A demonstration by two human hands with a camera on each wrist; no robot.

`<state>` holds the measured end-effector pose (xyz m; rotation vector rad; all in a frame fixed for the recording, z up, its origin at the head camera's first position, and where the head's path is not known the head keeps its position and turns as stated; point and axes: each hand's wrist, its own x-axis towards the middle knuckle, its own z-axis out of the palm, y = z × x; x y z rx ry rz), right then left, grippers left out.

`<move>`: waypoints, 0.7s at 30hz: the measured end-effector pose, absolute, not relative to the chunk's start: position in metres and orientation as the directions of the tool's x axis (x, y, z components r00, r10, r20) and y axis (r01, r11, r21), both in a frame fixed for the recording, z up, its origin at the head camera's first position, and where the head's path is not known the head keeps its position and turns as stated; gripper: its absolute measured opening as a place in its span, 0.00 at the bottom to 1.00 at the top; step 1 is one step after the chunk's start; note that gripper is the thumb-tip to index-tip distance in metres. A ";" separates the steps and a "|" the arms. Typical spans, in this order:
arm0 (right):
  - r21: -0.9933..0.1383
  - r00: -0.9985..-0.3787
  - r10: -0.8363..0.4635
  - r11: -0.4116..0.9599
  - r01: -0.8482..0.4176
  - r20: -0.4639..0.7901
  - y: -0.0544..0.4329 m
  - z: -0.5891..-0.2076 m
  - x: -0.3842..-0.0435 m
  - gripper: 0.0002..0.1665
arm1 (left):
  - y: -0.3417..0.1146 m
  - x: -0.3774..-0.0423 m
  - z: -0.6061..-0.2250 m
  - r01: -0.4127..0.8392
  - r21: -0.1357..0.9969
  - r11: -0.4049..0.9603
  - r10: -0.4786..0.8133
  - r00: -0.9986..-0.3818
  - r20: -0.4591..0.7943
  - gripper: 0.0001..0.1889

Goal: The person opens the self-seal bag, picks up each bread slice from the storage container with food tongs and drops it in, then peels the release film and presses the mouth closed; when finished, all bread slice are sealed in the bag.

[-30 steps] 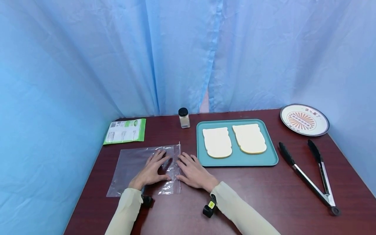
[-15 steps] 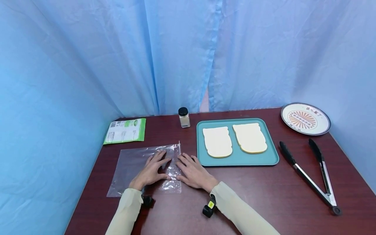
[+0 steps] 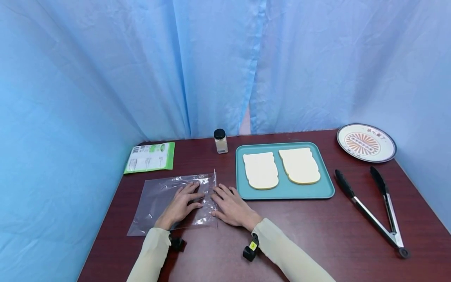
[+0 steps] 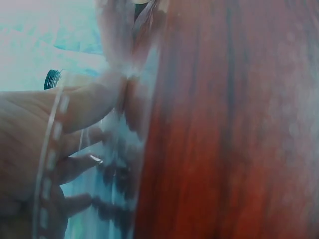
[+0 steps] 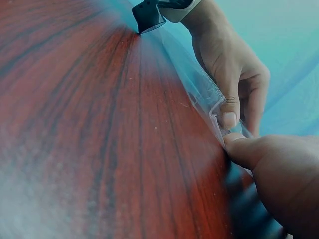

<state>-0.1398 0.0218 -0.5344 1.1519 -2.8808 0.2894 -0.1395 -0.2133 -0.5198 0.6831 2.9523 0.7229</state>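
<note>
A clear plastic zip bag (image 3: 155, 203) lies flat on the dark wooden table, its slider-edged mouth to the right. My left hand (image 3: 181, 205) rests on the bag, fingers spread, just left of the mouth. Facing it, my right hand (image 3: 233, 205) touches the mouth edge with thumb and fingertips. In the right wrist view, the left thumb (image 5: 229, 118) and the right thumb (image 5: 239, 149) meet close together at the bag's edge. Through the left wrist view the left hand (image 4: 75, 114) shows behind a sheet of the clear plastic.
Right of the hands stands a teal tray (image 3: 285, 193) with two bread slices (image 3: 260, 171). Behind are a black-capped jar (image 3: 220, 141) and a green-white packet (image 3: 149, 157). Open tongs (image 3: 378, 219) and a patterned plate (image 3: 366, 143) sit at the right. Blue curtains (image 3: 218, 70) enclose the table.
My left thumb has moved away from the near edge, toward its fingers, and the plastic beneath has shifted and creased. The right hand stays almost in place.
</note>
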 end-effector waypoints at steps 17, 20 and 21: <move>-0.149 -0.727 -0.682 0.714 -0.685 0.074 0.022 -0.534 -0.140 0.36 | -0.214 -0.140 -0.523 0.458 0.481 0.747 0.395 -0.889 0.233 0.10; -0.147 -0.726 -0.684 0.712 -0.686 0.074 0.022 -0.535 -0.141 0.36 | -0.214 -0.140 -0.523 0.467 0.506 0.725 0.389 -0.884 0.258 0.10; -0.147 -0.726 -0.684 0.712 -0.686 0.074 0.022 -0.535 -0.141 0.36 | -0.214 -0.140 -0.523 0.473 0.508 0.719 0.390 -0.881 0.269 0.10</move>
